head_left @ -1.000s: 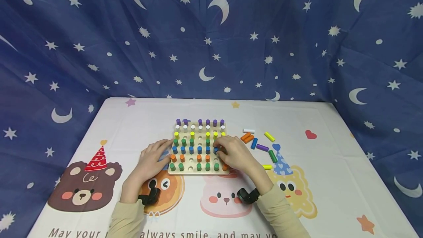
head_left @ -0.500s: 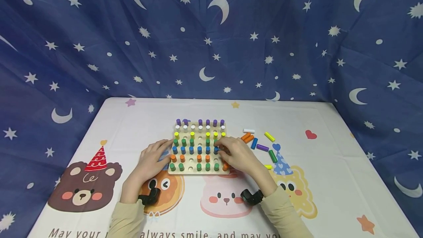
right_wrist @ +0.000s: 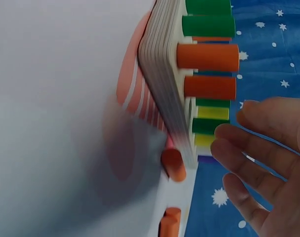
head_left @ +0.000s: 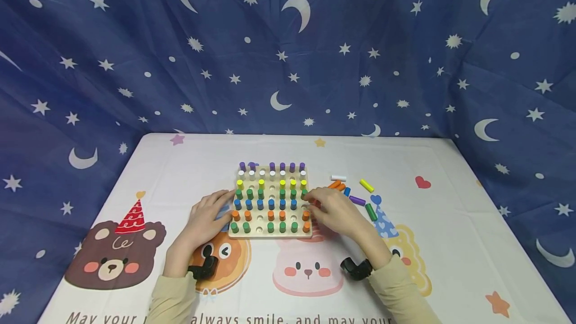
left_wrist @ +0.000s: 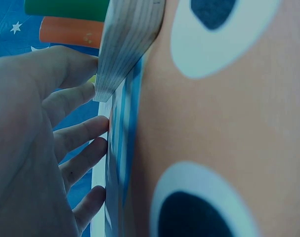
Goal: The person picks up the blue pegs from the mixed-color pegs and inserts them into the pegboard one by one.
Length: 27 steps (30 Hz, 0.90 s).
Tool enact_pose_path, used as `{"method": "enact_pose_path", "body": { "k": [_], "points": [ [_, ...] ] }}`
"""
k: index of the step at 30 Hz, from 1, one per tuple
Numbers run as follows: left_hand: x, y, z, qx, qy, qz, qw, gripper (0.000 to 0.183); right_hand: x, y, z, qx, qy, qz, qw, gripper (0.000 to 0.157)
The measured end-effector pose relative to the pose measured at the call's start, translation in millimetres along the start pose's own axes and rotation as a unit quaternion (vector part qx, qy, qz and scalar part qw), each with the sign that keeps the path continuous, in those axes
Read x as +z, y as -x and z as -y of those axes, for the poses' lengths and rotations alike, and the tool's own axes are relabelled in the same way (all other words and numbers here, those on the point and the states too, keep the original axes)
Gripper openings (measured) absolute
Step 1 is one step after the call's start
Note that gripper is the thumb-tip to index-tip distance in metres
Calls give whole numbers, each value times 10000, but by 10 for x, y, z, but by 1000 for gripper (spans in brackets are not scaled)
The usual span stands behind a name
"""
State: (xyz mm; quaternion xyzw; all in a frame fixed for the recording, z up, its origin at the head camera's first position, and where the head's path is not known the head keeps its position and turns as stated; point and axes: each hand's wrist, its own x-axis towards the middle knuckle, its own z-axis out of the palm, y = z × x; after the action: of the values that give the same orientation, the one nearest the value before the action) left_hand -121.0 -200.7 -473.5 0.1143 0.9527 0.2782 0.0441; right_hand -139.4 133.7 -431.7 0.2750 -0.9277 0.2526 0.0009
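Observation:
A pale wooden pegboard point(head_left: 271, 237) stands on the table with upright pegs in rows of purple, white, yellow, green, blue and orange. My left hand point(head_left: 207, 219) rests at its left side. In the left wrist view, the thumb and index fingertips touch the board's edge point(left_wrist: 122, 54), fingers fairly straight. Just off the right side hovers my right hand point(head_left: 333, 209), fingers loosely bent. Nothing shows between those fingers in the right wrist view, near a green peg point(right_wrist: 211, 126). Two orange pegs point(right_wrist: 207, 57) stand at the board's near right. A blue peg point(head_left: 293, 204) stands left of the right fingertips.
Loose pegs lie right of the board, among them a white peg point(head_left: 338, 178), a yellow peg point(head_left: 366, 185), a purple peg point(head_left: 357, 200) and a green peg point(head_left: 371, 212). One loose orange peg point(right_wrist: 173, 164) lies close beside the board. Several board holes hold no peg.
My right hand has drawn back to the right from the blue peg, uncovering it and the orange pegs at the right edge. The left hand has stayed put.

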Motion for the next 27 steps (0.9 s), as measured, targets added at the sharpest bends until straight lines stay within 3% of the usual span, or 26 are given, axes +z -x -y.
{"method": "enact_pose_path", "body": {
  "k": [14, 27],
  "points": [
    [-4, 5, -6, -53, 46, 45, 10000, 54, -198, 167, -293, -122, 419, -217, 9988, 22],
    [-13, 10, -18, -59, 119, 38, 9999, 55, -251, 272, -568, 273, 459, -264, 9982, 24]
  ]
}}
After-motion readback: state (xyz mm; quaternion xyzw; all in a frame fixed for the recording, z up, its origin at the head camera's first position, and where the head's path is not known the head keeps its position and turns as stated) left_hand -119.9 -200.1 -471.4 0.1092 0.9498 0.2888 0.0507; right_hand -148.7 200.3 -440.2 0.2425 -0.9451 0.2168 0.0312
